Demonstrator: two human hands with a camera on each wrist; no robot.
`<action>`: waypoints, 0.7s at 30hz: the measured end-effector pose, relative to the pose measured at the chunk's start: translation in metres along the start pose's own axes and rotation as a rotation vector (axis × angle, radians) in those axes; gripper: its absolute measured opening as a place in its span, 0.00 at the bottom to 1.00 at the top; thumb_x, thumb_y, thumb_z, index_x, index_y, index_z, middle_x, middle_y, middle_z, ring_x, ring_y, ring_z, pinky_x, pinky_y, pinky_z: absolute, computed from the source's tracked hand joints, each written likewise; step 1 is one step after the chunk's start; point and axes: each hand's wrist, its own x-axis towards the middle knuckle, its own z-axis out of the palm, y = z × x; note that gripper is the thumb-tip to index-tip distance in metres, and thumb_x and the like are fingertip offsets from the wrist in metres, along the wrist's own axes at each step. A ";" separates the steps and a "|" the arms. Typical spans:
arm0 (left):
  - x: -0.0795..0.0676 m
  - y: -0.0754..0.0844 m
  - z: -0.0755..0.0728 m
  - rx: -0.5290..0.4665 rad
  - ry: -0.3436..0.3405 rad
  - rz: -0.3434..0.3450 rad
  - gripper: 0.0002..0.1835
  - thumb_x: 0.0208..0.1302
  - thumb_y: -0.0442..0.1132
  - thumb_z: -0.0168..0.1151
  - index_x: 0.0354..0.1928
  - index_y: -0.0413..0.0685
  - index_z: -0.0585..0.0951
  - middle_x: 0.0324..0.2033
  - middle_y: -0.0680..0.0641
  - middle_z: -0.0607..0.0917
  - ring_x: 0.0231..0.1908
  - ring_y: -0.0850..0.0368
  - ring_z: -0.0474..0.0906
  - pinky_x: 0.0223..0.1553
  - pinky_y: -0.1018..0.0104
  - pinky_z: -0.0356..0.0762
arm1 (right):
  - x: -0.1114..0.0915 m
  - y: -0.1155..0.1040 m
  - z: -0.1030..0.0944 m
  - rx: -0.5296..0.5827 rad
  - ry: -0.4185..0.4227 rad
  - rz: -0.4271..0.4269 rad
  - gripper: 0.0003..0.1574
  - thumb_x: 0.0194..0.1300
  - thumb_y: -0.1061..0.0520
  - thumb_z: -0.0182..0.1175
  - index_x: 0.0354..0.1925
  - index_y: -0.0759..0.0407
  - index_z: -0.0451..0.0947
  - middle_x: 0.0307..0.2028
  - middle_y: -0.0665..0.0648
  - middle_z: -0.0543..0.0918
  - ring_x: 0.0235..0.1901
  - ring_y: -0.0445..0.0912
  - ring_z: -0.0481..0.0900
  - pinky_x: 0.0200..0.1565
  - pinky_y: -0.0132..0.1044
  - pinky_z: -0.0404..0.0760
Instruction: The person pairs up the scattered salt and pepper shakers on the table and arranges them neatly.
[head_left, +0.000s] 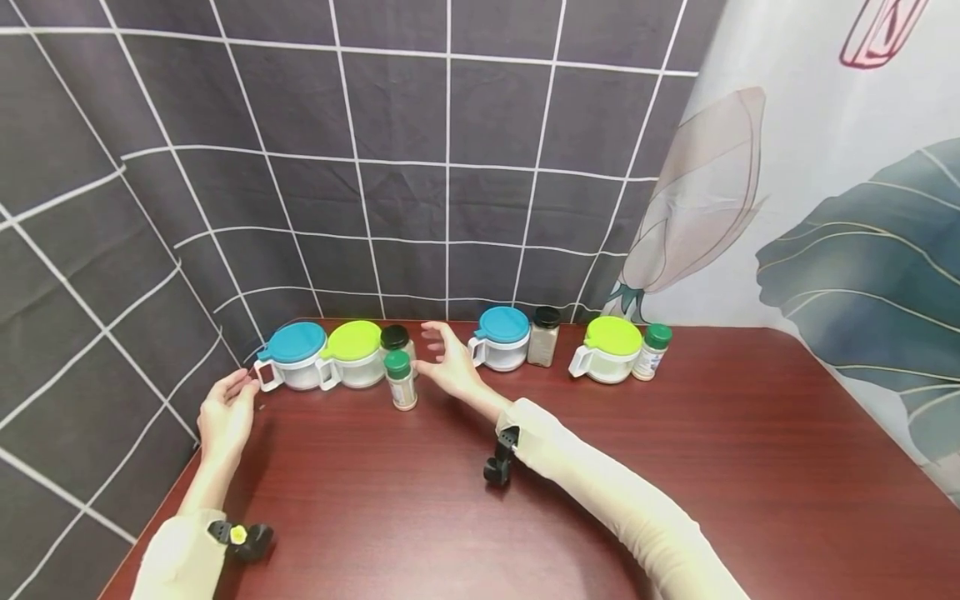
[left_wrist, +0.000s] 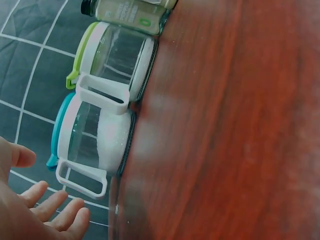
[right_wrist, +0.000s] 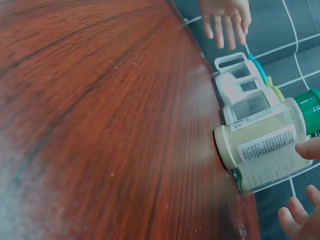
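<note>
My left hand (head_left: 227,414) is beside the white handle of the blue-lidded seasoning jar (head_left: 297,358), fingers loosely bent with nothing in them. In the left wrist view a small gap separates the fingertips (left_wrist: 75,222) from that handle; white grains lie in the jar. Against it stands a lime-lidded seasoning jar (head_left: 355,357). My right hand (head_left: 453,367) has thumb and fingers spread just right of a green-capped shaker bottle (head_left: 402,383) and a black-capped bottle (head_left: 395,337) behind it. From the right wrist view, the thumb (right_wrist: 309,149) lies close to the green-capped bottle; contact cannot be told.
Right of my right hand stand another blue-lidded jar (head_left: 503,340), a black-capped bottle (head_left: 543,337), a lime-lidded jar (head_left: 609,350) and a green-capped bottle (head_left: 651,353). They line the back of the red-brown table (head_left: 420,508), before a dark checked curtain (head_left: 397,200).
</note>
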 end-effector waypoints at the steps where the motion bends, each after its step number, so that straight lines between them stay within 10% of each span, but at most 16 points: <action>1: 0.001 0.000 0.001 -0.005 0.001 -0.003 0.26 0.69 0.48 0.50 0.65 0.46 0.71 0.62 0.41 0.76 0.31 0.91 0.61 0.42 0.86 0.62 | 0.000 0.000 0.000 0.006 -0.001 0.004 0.36 0.54 0.66 0.67 0.60 0.61 0.66 0.56 0.66 0.78 0.53 0.60 0.79 0.54 0.51 0.78; 5: 0.005 0.000 0.006 -0.033 -0.021 -0.010 0.27 0.69 0.47 0.50 0.67 0.44 0.69 0.64 0.41 0.74 0.41 0.83 0.70 0.38 0.89 0.67 | 0.003 0.000 0.000 0.022 -0.010 0.018 0.36 0.55 0.66 0.66 0.61 0.61 0.66 0.56 0.66 0.78 0.53 0.61 0.78 0.54 0.51 0.78; 10: 0.010 0.002 0.012 -0.036 -0.039 -0.022 0.28 0.71 0.48 0.47 0.68 0.42 0.66 0.66 0.40 0.71 0.61 0.50 0.73 0.31 0.89 0.68 | 0.006 0.000 0.001 0.046 -0.025 0.036 0.36 0.56 0.66 0.65 0.62 0.61 0.66 0.56 0.66 0.78 0.53 0.60 0.79 0.54 0.51 0.78; 16: 0.014 0.004 0.018 -0.072 -0.047 -0.041 0.32 0.71 0.53 0.45 0.71 0.43 0.62 0.68 0.39 0.68 0.69 0.45 0.63 0.67 0.61 0.63 | 0.010 0.001 0.000 0.041 -0.052 0.041 0.37 0.57 0.65 0.66 0.63 0.60 0.65 0.57 0.64 0.79 0.53 0.56 0.79 0.54 0.47 0.79; 21: 0.017 0.003 0.020 -0.104 -0.050 -0.045 0.33 0.71 0.53 0.46 0.72 0.44 0.59 0.69 0.39 0.66 0.70 0.45 0.59 0.72 0.54 0.52 | 0.016 0.003 -0.002 0.071 -0.096 0.012 0.38 0.56 0.66 0.67 0.64 0.60 0.66 0.57 0.64 0.78 0.53 0.57 0.79 0.54 0.46 0.79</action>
